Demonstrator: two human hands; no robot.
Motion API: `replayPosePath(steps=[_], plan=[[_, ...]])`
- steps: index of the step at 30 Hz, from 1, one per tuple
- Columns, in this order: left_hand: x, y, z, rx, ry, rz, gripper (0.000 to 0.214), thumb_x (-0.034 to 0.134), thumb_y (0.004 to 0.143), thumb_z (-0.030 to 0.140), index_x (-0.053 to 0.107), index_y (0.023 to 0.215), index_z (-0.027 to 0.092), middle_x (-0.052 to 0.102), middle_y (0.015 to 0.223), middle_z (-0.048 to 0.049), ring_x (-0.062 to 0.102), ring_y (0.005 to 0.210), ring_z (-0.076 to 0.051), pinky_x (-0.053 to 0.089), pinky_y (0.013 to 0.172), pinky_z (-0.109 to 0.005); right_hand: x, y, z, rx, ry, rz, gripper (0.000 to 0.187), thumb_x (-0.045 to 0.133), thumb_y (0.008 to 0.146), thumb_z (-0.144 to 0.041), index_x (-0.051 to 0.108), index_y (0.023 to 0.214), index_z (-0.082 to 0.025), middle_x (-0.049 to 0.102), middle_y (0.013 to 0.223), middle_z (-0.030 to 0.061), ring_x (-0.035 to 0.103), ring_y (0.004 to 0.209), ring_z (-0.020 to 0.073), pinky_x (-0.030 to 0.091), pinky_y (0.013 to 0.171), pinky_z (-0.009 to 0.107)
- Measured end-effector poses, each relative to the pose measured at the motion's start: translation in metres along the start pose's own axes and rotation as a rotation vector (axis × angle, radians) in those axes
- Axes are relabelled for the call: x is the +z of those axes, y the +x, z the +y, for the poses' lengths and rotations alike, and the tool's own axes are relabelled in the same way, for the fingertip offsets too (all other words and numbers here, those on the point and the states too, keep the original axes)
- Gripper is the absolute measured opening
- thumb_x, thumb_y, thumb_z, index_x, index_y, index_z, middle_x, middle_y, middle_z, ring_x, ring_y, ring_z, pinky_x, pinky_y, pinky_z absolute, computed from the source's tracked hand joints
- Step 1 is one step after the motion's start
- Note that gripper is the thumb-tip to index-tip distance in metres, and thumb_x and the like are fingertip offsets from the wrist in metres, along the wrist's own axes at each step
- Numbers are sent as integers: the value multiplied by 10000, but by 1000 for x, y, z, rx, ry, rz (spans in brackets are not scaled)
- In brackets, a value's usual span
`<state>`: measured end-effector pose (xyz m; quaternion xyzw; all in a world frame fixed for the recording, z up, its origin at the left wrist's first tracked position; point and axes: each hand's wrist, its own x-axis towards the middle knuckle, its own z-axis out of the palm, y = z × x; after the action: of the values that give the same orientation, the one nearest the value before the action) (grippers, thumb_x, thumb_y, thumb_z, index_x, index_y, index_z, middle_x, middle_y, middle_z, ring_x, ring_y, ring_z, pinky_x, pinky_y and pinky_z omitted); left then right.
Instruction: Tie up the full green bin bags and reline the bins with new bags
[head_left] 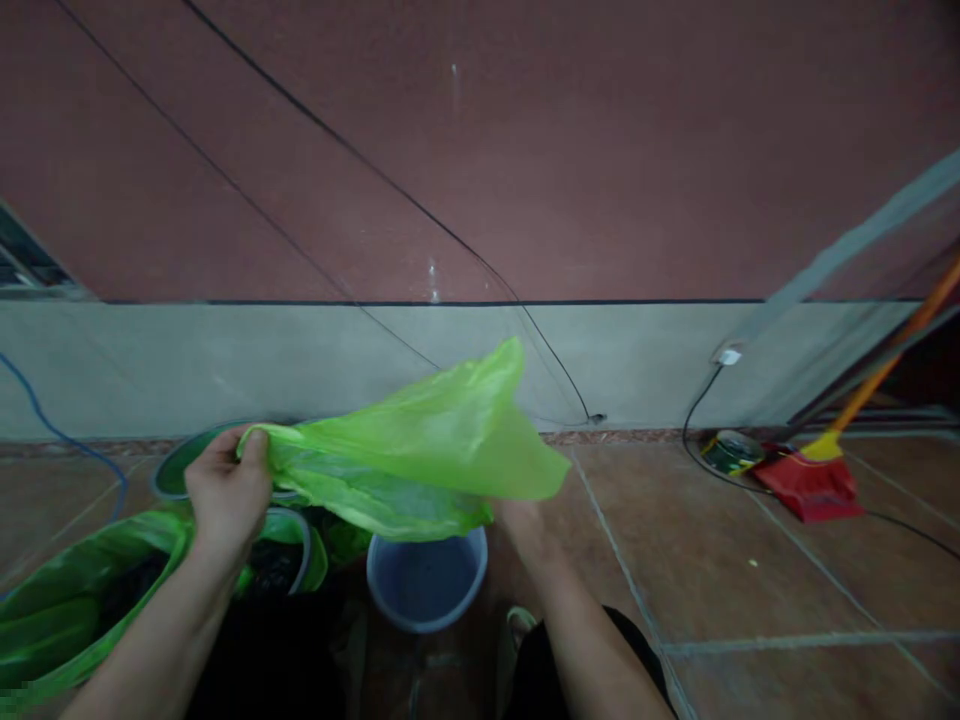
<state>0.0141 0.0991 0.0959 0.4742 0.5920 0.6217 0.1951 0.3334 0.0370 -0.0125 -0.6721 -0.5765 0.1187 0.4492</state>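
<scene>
Head view, the only one.

- Green bag: thin, see-through plastic, held up at the centre of the frame and stretched between both hands. Its loose end flares up toward 1 o'clock. It hangs just above a grey-blue bucket at 6 o'clock, and I cannot tell whether the two touch.
- Left hand, at 9 o'clock of the bag: closed, thumb on top, pinching the bag's gathered edge against the curled fingers.
- Right hand, at 4 o'clock of the bag: only the wrist and heel show. The fingers are behind the film, so I cannot tell whether they grip or lie spread.
- Around the left hand: a green basin just behind it, a small lined bin with dark contents under it, and a big green-lined bin at 8 o'clock.
- Far off at 3 o'clock: a red broom head on an orange handle, a round tin and a wall socket with its cable.

Handling, as a judgement:
- The film is limp and clings to itself, so a single layer at the rim is better pinched than a bunched wad.
- Even tension between the hands should stop the mouth folding shut.
- Pulls should be gentle, because plastic this thin tears at a tight pinch.
- The slack is best held clear of the dirty bin below.
</scene>
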Motion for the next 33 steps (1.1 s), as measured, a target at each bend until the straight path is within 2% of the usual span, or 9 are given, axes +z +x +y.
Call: replayPosePath(steps=[3,5,9,14,17,20,24,29,33], plan=[[-15,20,-20,-2,259,18,86,638,794,233,661,829,158,584,635,47,505,611,-124,405,574,-230,-9,-7,-7,55,-240,-178,405,529,774,-48,723,1111,-160,741,1087,125,670,1052,253,476,1012,390],[-24,26,-31,16,419,3,72,627,793,246,650,794,179,554,591,45,505,593,-137,380,546,-229,-16,-12,-15,10,-257,-304,484,518,717,13,728,1105,-186,744,1102,95,690,997,209,500,938,307],[-38,29,-46,107,593,-77,111,610,802,317,629,756,217,508,555,28,493,577,-165,387,531,-237,-25,-17,-21,-15,-200,-363,437,558,724,1,745,1055,-213,757,1078,68,699,973,193,508,889,273],[-46,28,-60,380,658,-225,202,539,841,374,671,889,230,633,791,-22,617,843,-234,537,814,-355,-38,-6,-2,176,-97,-110,446,571,701,-31,749,1072,-203,764,1069,87,709,983,220,546,885,312],[-45,19,-65,519,713,-399,312,495,847,347,681,1061,216,668,1045,-89,645,987,-272,529,929,-395,-45,4,12,413,132,81,457,534,722,-93,721,1132,-173,760,1029,91,729,811,201,598,672,287],[-41,3,-67,540,841,-543,429,478,839,299,640,1227,214,635,1266,-118,667,1004,-281,561,837,-384,-44,8,17,575,432,179,471,524,738,-168,680,1182,-142,751,931,68,682,582,149,566,471,247],[-35,-17,-68,525,904,-625,438,463,822,273,662,1209,225,646,1289,-105,688,986,-266,564,690,-330,-41,5,17,495,476,193,460,533,692,-213,707,1109,-129,732,780,45,661,547,157,576,479,261],[-28,-18,-76,385,551,-575,280,524,711,327,720,893,245,733,1053,-79,691,980,-266,563,795,-331,-47,10,31,438,311,208,496,509,612,-207,730,1048,-126,759,790,60,674,596,185,574,581,289],[-18,-12,-81,-194,241,-436,251,585,611,328,680,803,196,642,613,-13,593,550,-192,502,559,-304,-50,12,31,434,353,174,471,573,608,-186,723,1050,-125,779,876,86,722,762,220,582,678,306]])
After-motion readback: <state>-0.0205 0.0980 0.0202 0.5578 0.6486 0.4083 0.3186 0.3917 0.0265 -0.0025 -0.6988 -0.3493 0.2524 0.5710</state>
